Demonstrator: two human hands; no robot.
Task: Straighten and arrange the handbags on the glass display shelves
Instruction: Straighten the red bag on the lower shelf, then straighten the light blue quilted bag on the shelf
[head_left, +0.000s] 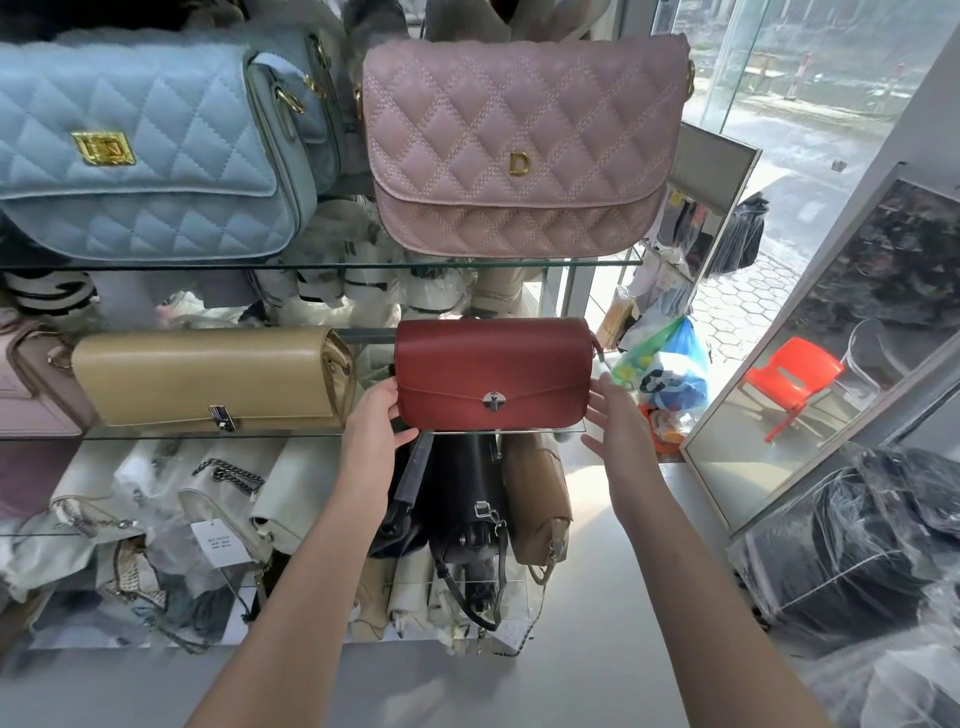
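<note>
Standing beside red handbag (493, 374) — beige handbag (208, 379).

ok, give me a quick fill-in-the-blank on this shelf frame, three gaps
The left hand holds the red handbag at its ___ end. The red handbag stands directly ___ the pink quilted bag. That pink bag's gold letter is ___.
Missing words: left; below; D.

Both forearms (306, 582), left hand (370, 423), right hand (621, 423): bare.
</note>
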